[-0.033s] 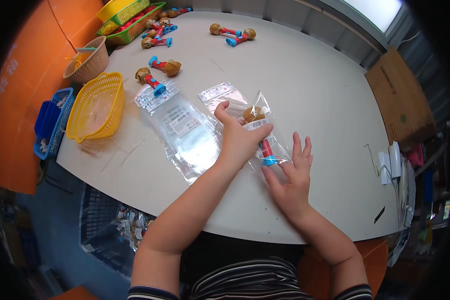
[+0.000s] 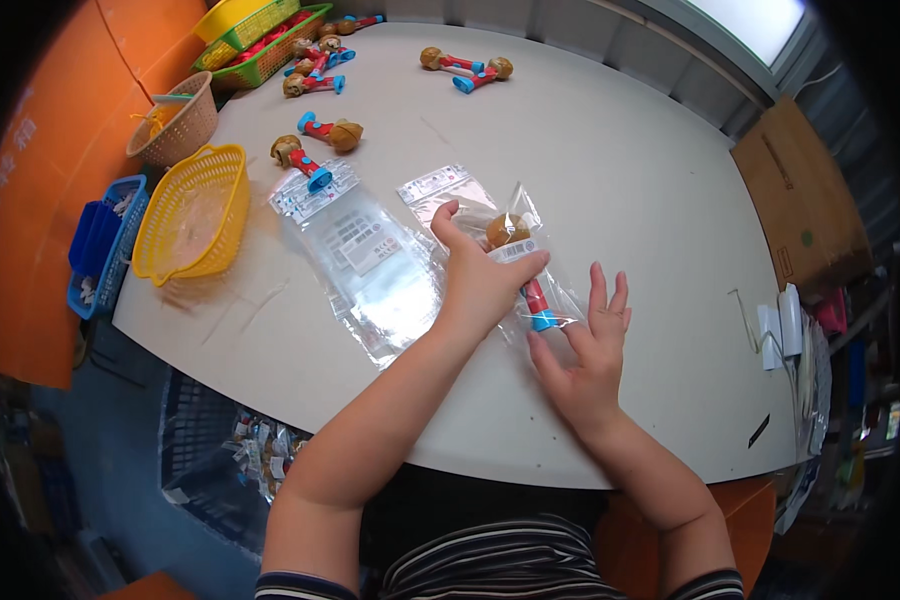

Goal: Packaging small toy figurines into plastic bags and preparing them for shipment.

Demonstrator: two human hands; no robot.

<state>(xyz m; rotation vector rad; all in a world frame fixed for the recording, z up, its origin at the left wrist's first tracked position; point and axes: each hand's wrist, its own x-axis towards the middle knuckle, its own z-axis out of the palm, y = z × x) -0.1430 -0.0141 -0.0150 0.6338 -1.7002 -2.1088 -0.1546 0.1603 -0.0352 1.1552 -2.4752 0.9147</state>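
A toy with a round brown head (image 2: 508,229) and a red handle ending in a blue base lies inside a clear plastic bag (image 2: 522,200). My left hand (image 2: 470,268) holds this bag, its thumb across the white barcode label (image 2: 513,249) and part of its fingers hidden. At the lower end of the bag, my right hand (image 2: 588,365) has its thumb and index finger apart beside the blue base; its other fingers stretch outward. Left of my hands lie flat clear bags (image 2: 365,255) with printed header strips. Another printed bag (image 2: 435,185) lies partly under my left hand.
Several similar toys (image 2: 315,133) lie toward the back left. A yellow basket (image 2: 235,200), a beige basket (image 2: 195,110) and a blue basket (image 2: 110,245) line the left edge. Below stands a dark blue crate (image 2: 185,440) with bagged items. A cardboard box (image 2: 805,200) is at right.
The lower end of the bagged toy and my right hand have shifted slightly to the right. My left thumb has moved a little with the bag.
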